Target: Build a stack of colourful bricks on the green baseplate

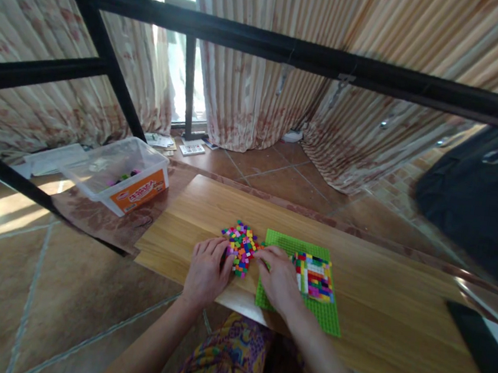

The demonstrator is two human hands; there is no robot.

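A pile of small colourful toy bricks (242,250) lies loose on the wooden table (380,295). My left hand (207,270) rests flat at the pile's left edge, its thumb spread away from the fingers and touching the bricks. Across the pile, my right hand (280,277) has its fingertips pinched together at the right edge; what they hold, if anything, is too small to make out. Beneath that hand is a green studded baseplate (277,238). A multicoloured block of joined bricks (316,276) covers part of the plate, its left side partly hidden by my right hand.
On the floor to the left stands a clear plastic box (126,188) with an orange label and some bricks inside. A black metal frame (247,37) crosses above the table. A dark flat object (482,341) lies at the table's right. Curtains (259,92) hang behind.
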